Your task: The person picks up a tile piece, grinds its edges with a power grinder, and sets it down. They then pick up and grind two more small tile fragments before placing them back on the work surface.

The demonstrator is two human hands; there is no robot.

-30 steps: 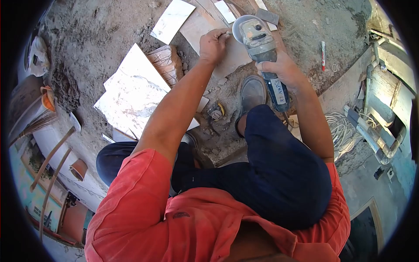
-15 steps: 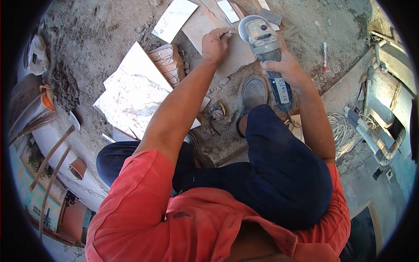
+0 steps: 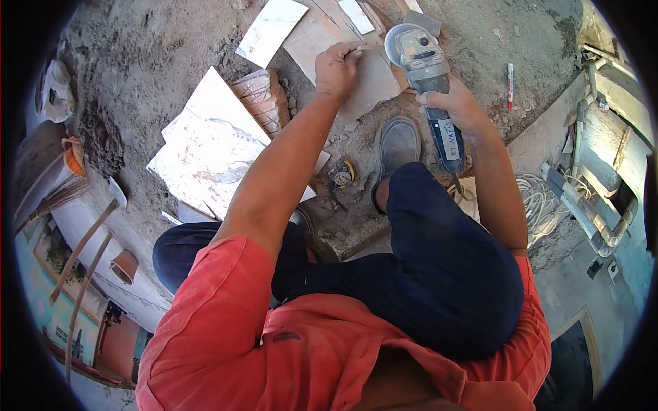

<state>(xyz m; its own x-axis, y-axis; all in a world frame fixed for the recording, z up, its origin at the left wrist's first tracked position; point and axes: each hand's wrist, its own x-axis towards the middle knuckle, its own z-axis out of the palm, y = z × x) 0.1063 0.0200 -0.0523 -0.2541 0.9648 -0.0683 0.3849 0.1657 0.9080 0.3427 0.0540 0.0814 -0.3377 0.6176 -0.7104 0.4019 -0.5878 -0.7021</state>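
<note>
My right hand [image 3: 460, 106] is wrapped round the body of an angle grinder [image 3: 433, 75], which has a dusty metal head and a paper label. Its pale disc [image 3: 395, 45] points away from me, just right of my left fingers and apart from them. My left hand [image 3: 337, 70] is closed in a pinch over a large dusty tile [image 3: 370, 85] on the ground. What its fingertips hold is too small to make out. A narrow white tile strip [image 3: 356, 16] lies on the far part of that tile.
White marbled tiles [image 3: 205, 147] lie to the left beside a broken brick block [image 3: 262, 103]. Another white tile [image 3: 272, 31] is farther off. A tape measure [image 3: 341, 172] sits near my shoe [image 3: 399, 147]. A red-and-white marker [image 3: 510, 85] and coiled cable [image 3: 538, 205] are on the right.
The grinder and my right hand have shifted a little to the right, away from my left fingers. My left hand stays almost in place, still pinched.
</note>
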